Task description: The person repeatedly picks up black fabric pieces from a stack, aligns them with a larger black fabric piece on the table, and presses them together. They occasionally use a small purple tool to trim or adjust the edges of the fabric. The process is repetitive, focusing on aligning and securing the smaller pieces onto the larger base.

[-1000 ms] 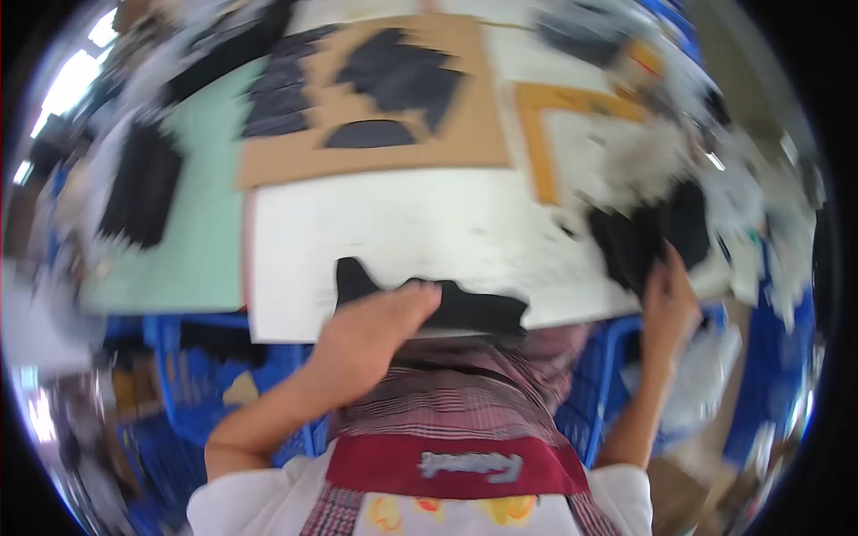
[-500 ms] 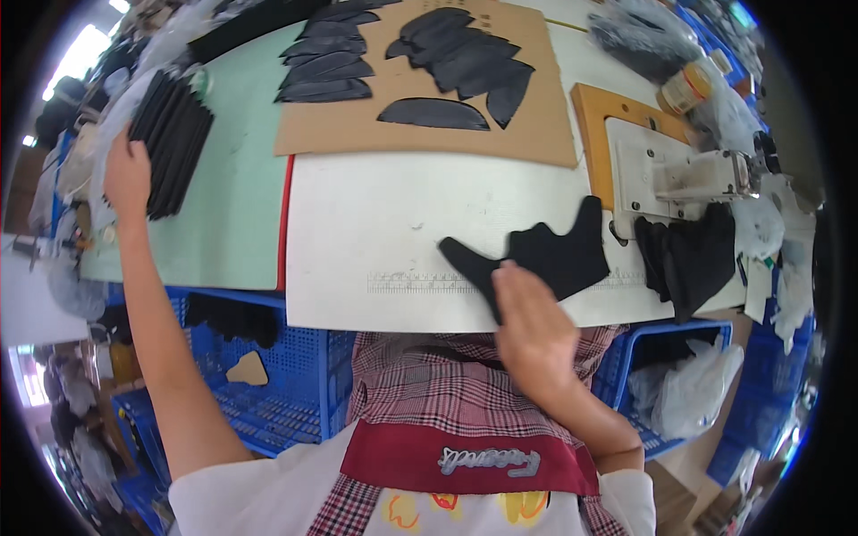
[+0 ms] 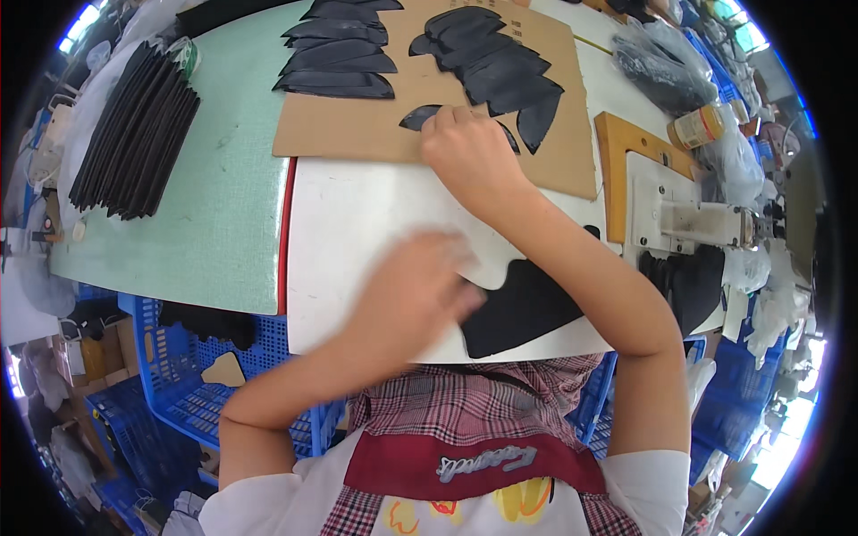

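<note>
My right hand (image 3: 472,161) reaches forward onto the cardboard sheet (image 3: 349,134), its fingers bent together on a curved black piece (image 3: 420,117) with pointed ends. The hand covers the middle of that piece. Smeared by motion, my left hand (image 3: 416,290) is over the near part of the white table, at the left end of a flat black cut fabric piece (image 3: 523,308). Whether its fingers grip the fabric cannot be made out. My right forearm passes over the fabric's right part and hides some of it.
More curved black pieces lie in a column (image 3: 335,62) and an overlapping cluster (image 3: 492,62) on the cardboard. A row of folded black fabric (image 3: 134,134) is on the green board (image 3: 237,179). At right stands a sewing machine (image 3: 697,223); a blue crate (image 3: 188,393) sits below the table.
My left hand has left the folded black fabric and come to the middle. My right hand has gone from the flat fabric piece to the curved piece on the cardboard.
</note>
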The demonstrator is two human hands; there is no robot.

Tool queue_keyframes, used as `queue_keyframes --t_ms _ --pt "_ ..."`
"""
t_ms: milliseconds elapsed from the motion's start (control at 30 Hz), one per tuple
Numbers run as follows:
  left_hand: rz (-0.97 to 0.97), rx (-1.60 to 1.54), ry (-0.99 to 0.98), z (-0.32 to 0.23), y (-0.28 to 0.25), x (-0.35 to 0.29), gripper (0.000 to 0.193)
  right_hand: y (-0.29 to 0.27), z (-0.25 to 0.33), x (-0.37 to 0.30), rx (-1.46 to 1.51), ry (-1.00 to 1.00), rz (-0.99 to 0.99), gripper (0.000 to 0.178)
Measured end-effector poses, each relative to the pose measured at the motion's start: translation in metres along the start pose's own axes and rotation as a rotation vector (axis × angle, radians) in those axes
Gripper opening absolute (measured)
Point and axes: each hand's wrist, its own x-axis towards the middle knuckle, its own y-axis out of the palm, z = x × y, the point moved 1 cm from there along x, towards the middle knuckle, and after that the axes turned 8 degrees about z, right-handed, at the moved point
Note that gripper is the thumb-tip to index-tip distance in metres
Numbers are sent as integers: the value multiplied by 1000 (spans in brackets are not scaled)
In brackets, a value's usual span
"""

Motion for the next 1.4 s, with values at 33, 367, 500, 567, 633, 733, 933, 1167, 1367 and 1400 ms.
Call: queue_keyframes --t_ms 33,367,500,567,633,733,933,1167,1367,1400 --pt "143 -40 61 -14 15 -8 39 1 -3 1 -18 -10 -14 15" --pt "-23 100 -33 8 11 0 57 -49 -57 -54 1491 445 -472 24" --pt "-56 -720 -127 -17 12 20 62 -70 -44 -121 1933 577 -590 23" --pt "47 -1221 -209 -33 35 25 64 -73 -29 -147 1958 644 -669 25" --pt "94 -1367 -302 -56 50 28 48 -78 -15 -164 1954 705 -731 26" --pt "66 -1296 -314 -66 63 25 23 -77 -7 -189 1956 785 -810 29" --pt "-122 -800 -308 -60 38 9 7 -67 -19 -218 2010 741 -619 31" --pt "-155 -565 -309 -43 3 -6 12 -62 -10 -217 1857 708 -429 17" --pt "-241 -321 -423 -35 11 -5 14 -53 -7 -202 1658 851 -333 10" --pt "-232 -271 -424 -33 13 -6 13 -49 -8 -202 1626 850 -300 10"
